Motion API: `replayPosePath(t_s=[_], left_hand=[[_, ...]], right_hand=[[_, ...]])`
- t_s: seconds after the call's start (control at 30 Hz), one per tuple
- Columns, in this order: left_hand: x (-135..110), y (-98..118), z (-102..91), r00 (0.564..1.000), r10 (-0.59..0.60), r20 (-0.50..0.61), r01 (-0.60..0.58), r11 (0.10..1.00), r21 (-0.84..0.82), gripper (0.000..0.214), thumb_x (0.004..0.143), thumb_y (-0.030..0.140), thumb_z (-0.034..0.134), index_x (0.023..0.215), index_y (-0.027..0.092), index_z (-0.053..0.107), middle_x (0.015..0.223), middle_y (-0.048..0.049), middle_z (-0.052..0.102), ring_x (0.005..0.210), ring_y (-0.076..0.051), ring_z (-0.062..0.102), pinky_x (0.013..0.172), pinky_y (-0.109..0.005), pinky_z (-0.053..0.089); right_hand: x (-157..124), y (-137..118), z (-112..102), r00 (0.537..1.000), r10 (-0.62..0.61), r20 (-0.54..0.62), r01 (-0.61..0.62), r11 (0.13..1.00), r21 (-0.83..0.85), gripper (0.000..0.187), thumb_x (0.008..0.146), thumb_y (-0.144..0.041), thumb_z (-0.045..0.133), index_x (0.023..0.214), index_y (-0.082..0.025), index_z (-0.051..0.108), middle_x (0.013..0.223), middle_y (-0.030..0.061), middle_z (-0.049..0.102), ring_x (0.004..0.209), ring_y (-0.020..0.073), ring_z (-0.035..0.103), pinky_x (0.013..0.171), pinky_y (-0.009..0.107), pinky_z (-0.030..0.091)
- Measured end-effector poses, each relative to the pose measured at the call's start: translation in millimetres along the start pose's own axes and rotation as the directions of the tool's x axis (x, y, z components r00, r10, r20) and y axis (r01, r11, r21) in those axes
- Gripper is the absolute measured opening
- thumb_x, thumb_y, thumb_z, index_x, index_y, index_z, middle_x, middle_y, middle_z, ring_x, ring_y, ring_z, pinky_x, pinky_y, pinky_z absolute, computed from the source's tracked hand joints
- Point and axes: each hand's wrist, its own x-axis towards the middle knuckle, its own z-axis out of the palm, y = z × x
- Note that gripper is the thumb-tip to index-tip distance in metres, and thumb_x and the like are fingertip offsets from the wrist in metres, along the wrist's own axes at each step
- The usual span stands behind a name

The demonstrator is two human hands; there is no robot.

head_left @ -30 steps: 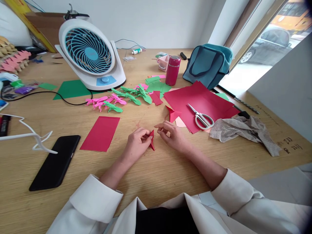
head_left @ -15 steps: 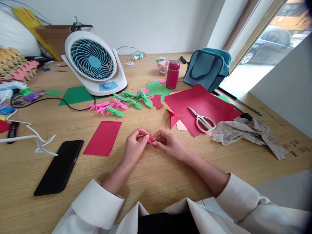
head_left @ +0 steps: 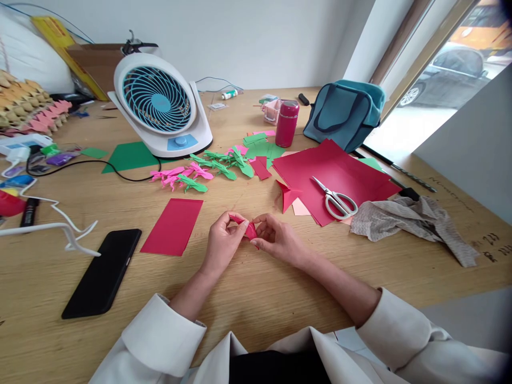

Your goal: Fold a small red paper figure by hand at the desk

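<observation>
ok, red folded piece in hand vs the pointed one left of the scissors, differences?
The held piece is pinched by the left hand; the loose piece lies untouched. Fingers partly cover the held piece; the loose piece shows splayed points. Both: folded red paper.

The person wears an off-white jacket (head_left: 432, 346) with wide sleeves — the left ends in a broad, turned-back cuff (head_left: 162, 338), the right in a matching cuff (head_left: 394, 325) with soft creases behind it. At the near edge, the jacket's front opens between two folded lapels (head_left: 218, 360), each rising to a point, around a plain black top (head_left: 278, 368). The forearms (head_left: 332, 285) are bare — likewise the left hand (head_left: 224, 240) and right hand (head_left: 282, 242).
</observation>
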Motion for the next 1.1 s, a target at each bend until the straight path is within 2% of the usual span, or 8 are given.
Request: replayPosePath(t_s=[0.13,0.27,0.4,0.67,1.0,1.1], left_hand=[[-0.2,1.4,0.6,1.0,0.002,0.028,-0.002,1.0,0.012,0.018,0.08,0.032,0.068,0.084,0.018,0.058,0.076,0.0029,0.062,0.061,-0.01,0.061,0.055,-0.021,0.05],[0.1,6.1,1.1,0.989,0.132,0.066,-0.137,0.988,0.068,0.009,0.08,0.024,0.067,0.082,0.018,0.06,0.078,0.0013,0.064,0.072,-0.011,0.063,0.07,-0.022,0.052],[0.1,8.5,0.4,0.976,0.195,0.094,-0.206,0.971,0.121,0.006,0.081,0.021,0.064,0.085,0.018,0.062,0.082,-0.0001,0.066,0.075,-0.012,0.063,0.072,-0.023,0.051],[-3.7,6.3,-0.7,0.973,0.19,0.132,-0.217,0.946,0.239,0.004,0.086,0.022,0.061,0.089,0.019,0.06,0.083,-0.0001,0.068,0.075,-0.012,0.065,0.072,-0.024,0.05],[-3.3,2.8,-2.2,0.978,0.19,0.083,-0.206,0.929,0.308,0.004,0.088,0.023,0.059,0.09,0.02,0.057,0.084,0.0001,0.069,0.077,-0.014,0.07,0.074,-0.025,0.052],[-3.5,1.9,-1.4,0.982,0.177,0.065,-0.189,0.931,0.313,0.007,0.086,0.024,0.06,0.092,0.02,0.058,0.086,-0.0003,0.069,0.078,-0.015,0.07,0.074,-0.026,0.052]], right_hand=[[-0.4,-0.8,-0.2,1.0,0.006,-0.002,-0.006,1.0,-0.003,0.038,0.082,-0.029,0.072,0.114,-0.021,0.053,0.085,-0.0002,0.065,0.067,0.0117,0.061,0.061,0.025,0.049],[0.5,-3.5,-0.8,0.999,0.036,0.0,-0.036,0.998,0.061,0.036,0.083,-0.03,0.069,0.114,-0.02,0.054,0.084,0.0,0.063,0.067,0.0121,0.06,0.061,0.025,0.048],[2.5,-5.5,-2.4,0.999,0.042,0.014,-0.044,0.986,0.163,0.033,0.085,-0.032,0.066,0.112,-0.019,0.053,0.079,-0.0009,0.063,0.067,0.0124,0.06,0.061,0.025,0.046],[4.3,0.6,-3.0,0.998,0.055,0.002,-0.055,0.981,0.188,0.034,0.083,-0.029,0.066,0.112,-0.018,0.052,0.078,-0.0015,0.063,0.065,0.0115,0.058,0.059,0.024,0.044],[3.5,-3.3,-9.9,0.996,0.038,0.084,-0.049,0.99,0.134,0.033,0.086,-0.033,0.066,0.112,-0.017,0.054,0.078,-0.0001,0.065,0.065,0.0118,0.057,0.056,0.023,0.042],[0.6,-4.2,-6.0,0.999,-0.005,0.043,0.003,0.999,0.05,0.032,0.083,-0.027,0.068,0.112,-0.019,0.055,0.083,0.0,0.066,0.07,0.0128,0.06,0.062,0.024,0.045]])
